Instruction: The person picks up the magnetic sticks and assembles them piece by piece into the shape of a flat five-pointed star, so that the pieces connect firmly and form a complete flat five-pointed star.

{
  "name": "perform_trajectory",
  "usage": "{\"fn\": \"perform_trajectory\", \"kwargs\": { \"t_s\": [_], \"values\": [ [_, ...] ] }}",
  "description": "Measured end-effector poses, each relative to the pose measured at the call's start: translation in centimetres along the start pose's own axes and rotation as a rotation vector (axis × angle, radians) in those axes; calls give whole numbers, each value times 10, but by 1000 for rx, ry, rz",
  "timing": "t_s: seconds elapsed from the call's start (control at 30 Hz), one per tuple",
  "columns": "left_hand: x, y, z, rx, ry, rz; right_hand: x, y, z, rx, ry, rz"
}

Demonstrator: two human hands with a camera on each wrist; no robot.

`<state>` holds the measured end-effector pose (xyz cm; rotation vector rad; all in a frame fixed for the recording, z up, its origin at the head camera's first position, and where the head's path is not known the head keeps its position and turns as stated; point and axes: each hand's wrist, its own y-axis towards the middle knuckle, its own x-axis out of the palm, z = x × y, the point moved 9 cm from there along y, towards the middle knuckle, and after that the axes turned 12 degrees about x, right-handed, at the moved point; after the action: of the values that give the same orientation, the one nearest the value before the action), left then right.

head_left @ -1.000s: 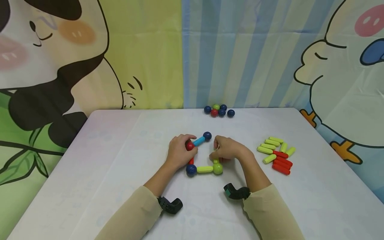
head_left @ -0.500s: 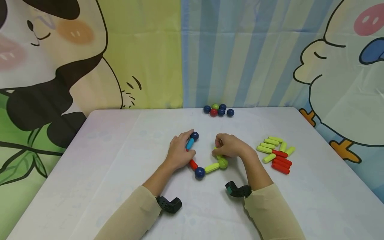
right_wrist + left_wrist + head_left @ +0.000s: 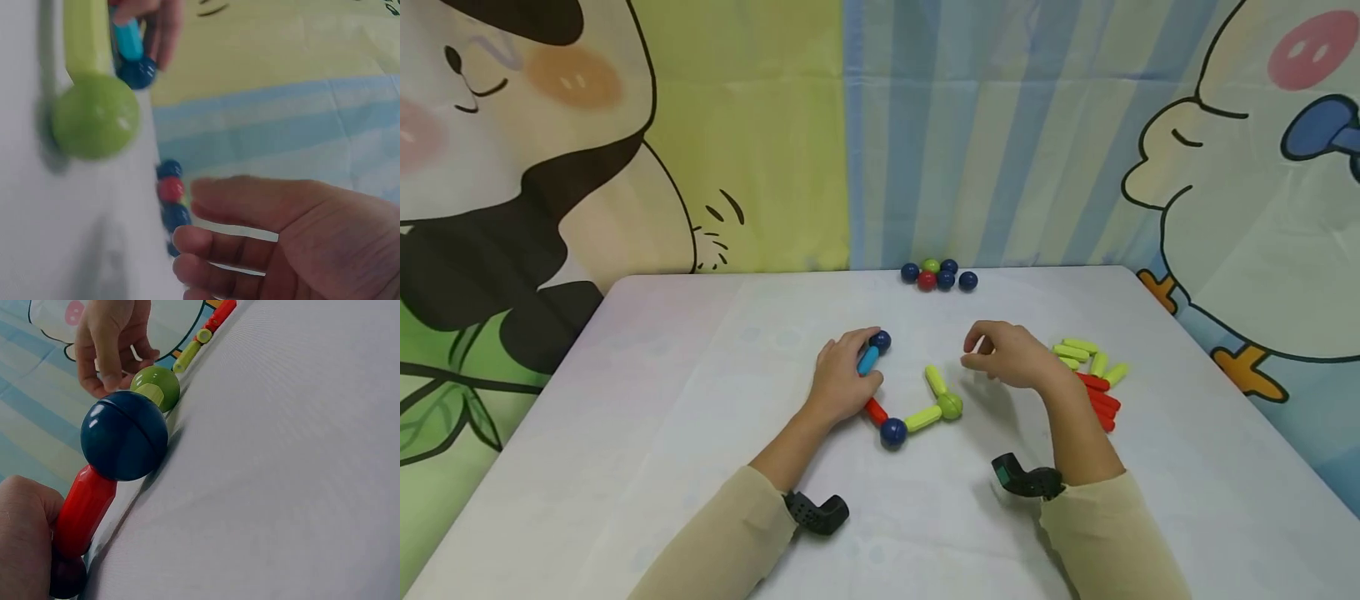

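My left hand grips a chain of toy balls and rods around its red ball, which the hand hides in the head view. From there a light-blue rod runs to a dark blue ball. On the near side a red rod leads to another dark blue ball. A yellow-green rod joins that one to a green ball, from which a second yellow-green rod points away. My right hand hovers right of this rod, fingers loosely bent, nothing in them.
Several loose balls, dark blue, red and green, sit near the table's far edge. Yellow-green rods and red rods lie in a pile at the right, partly behind the right forearm. A printed curtain hangs behind the table.
My right hand has let go of the yellow-green rod and moved right. The left hand has swung the light-blue rod's end leftward, and the chain has turned and opened wider.
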<state>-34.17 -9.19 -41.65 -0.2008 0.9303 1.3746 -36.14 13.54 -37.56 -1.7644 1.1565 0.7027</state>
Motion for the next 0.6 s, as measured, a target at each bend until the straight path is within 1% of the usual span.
{"fn": "perform_trajectory", "kwargs": {
  "t_s": [0.1,0.27,0.33,0.43,0.5,0.6],
  "values": [
    [-1,-1,-2,-15,7,3,-16,-11,17,23,-24,14],
    [-1,0,-2,-21,-3,-3,-35,-30,53,107,-96,-3],
    [0,0,-1,-22,-3,-3,-37,-35,68,154,-107,-22],
    [0,0,0,-28,3,-5,-35,-37,86,202,-117,-42],
    [0,0,-1,-34,6,-9,-32,-36,95,229,-118,-45],
    [1,0,-2,-38,7,-9,-28,-32,101,242,-129,-29]
  ]
}}
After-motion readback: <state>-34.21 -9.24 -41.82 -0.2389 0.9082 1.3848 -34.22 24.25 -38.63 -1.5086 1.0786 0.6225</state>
